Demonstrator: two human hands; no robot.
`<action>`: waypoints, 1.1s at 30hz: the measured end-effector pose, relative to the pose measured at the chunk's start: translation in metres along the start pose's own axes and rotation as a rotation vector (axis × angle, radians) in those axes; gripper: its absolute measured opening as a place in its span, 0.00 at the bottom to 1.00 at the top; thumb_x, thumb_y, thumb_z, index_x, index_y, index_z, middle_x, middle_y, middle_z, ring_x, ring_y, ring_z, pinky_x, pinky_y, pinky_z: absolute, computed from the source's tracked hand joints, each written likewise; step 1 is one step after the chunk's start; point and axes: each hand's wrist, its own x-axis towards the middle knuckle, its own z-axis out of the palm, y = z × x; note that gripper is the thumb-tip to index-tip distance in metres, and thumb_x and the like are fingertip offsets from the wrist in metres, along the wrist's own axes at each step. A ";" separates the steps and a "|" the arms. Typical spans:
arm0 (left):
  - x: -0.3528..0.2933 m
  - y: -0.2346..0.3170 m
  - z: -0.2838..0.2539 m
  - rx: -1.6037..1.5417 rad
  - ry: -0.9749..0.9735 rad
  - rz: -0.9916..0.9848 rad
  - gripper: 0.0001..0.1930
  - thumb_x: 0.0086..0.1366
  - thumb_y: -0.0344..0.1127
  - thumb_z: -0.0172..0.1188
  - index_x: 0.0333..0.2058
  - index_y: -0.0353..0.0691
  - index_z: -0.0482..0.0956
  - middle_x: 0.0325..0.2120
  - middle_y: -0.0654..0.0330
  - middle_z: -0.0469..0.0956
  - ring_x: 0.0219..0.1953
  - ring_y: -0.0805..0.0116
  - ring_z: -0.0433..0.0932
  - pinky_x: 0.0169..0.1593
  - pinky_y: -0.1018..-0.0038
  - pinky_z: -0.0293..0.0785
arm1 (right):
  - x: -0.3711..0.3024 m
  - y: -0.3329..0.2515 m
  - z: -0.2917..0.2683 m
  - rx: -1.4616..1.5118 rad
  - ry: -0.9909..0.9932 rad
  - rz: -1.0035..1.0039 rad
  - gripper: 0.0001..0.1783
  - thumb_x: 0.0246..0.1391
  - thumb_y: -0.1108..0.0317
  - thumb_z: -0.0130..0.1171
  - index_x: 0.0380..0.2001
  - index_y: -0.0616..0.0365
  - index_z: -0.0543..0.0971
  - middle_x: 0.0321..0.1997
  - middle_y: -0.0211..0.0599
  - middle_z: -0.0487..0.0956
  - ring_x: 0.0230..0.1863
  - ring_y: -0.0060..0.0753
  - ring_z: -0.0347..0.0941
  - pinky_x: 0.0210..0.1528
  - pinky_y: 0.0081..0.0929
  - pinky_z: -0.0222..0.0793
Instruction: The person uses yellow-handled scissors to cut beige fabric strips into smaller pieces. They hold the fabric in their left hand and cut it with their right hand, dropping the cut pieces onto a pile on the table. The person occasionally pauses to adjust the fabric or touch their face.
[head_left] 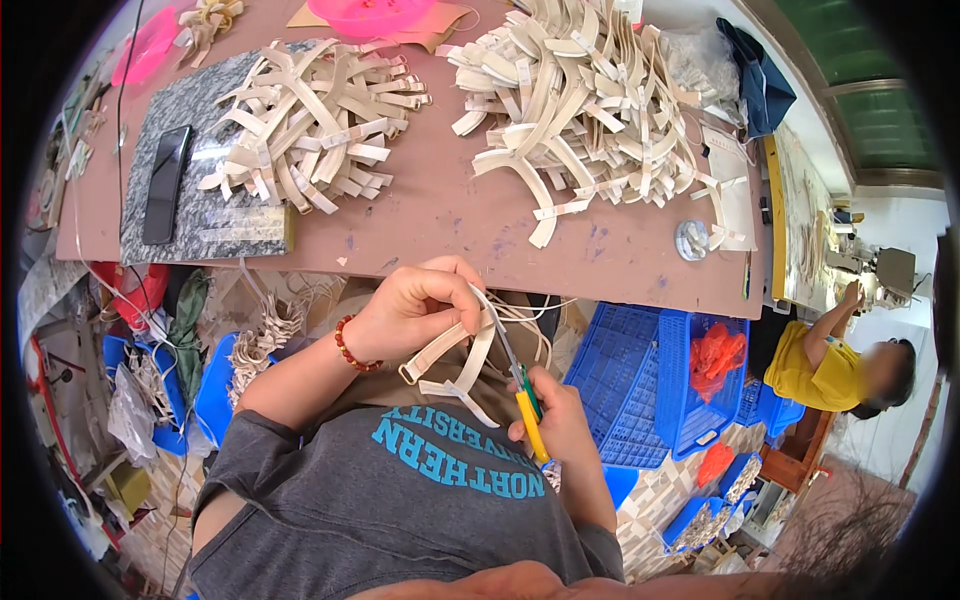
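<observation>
My left hand (pixel 412 312) is closed on a cream sandal-like strap (pixel 438 352), pinching it between thumb and fingers above my lap. A small buckle hangs at the strap's lower left end, and a forked piece dangles below. In my right hand (pixel 562 418) is a pair of scissors (pixel 531 424) with yellow and green handles. Their blades point up and to the left, against or very close to the strap beside my left fingers; I cannot tell whether they touch it. Thin pale cords (pixel 540 318) loop behind the strap.
A brown table (pixel 420 235) ahead bears two heaps of cream straps (pixel 320 120) (pixel 590 110). A phone (pixel 167 185) lies on a stone slab (pixel 215 90) at left. Blue crates (pixel 615 385) stand right, below the table. A person in yellow (pixel 825 370) works far right.
</observation>
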 end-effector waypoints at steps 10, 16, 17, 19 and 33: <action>0.000 0.005 -0.004 0.100 -0.065 -0.026 0.06 0.55 0.21 0.59 0.22 0.38 0.79 0.31 0.60 0.72 0.29 0.77 0.72 0.33 0.82 0.68 | -0.009 -0.003 -0.009 0.082 -0.065 0.186 0.24 0.29 0.67 0.74 0.32 0.57 0.72 0.20 0.37 0.74 0.21 0.26 0.71 0.26 0.23 0.65; 0.000 0.002 -0.007 0.082 -0.094 -0.032 0.03 0.57 0.23 0.58 0.30 0.38 0.74 0.32 0.64 0.72 0.33 0.80 0.71 0.35 0.83 0.70 | -0.010 -0.005 -0.011 0.079 -0.072 0.142 0.23 0.31 0.69 0.73 0.33 0.58 0.72 0.22 0.34 0.76 0.23 0.21 0.72 0.27 0.21 0.66; 0.000 0.000 -0.006 0.068 -0.066 -0.027 0.05 0.58 0.23 0.58 0.32 0.38 0.73 0.32 0.64 0.72 0.33 0.81 0.71 0.34 0.84 0.71 | -0.009 -0.004 -0.009 0.098 -0.074 0.142 0.23 0.31 0.69 0.73 0.33 0.58 0.73 0.22 0.34 0.76 0.23 0.20 0.72 0.28 0.21 0.66; 0.002 -0.003 -0.001 -0.129 0.001 -0.086 0.08 0.59 0.23 0.56 0.35 0.39 0.68 0.31 0.64 0.72 0.32 0.81 0.72 0.32 0.84 0.72 | -0.010 0.003 -0.007 0.152 -0.081 0.149 0.23 0.32 0.69 0.72 0.34 0.58 0.73 0.22 0.32 0.76 0.24 0.19 0.71 0.28 0.20 0.65; 0.004 0.008 0.002 -0.141 -0.003 -0.270 0.19 0.57 0.23 0.60 0.37 0.42 0.57 0.30 0.64 0.72 0.28 0.81 0.74 0.29 0.85 0.72 | -0.010 0.018 0.014 0.516 -0.213 0.257 0.20 0.40 0.71 0.67 0.38 0.59 0.71 0.23 0.26 0.71 0.25 0.14 0.65 0.29 0.15 0.61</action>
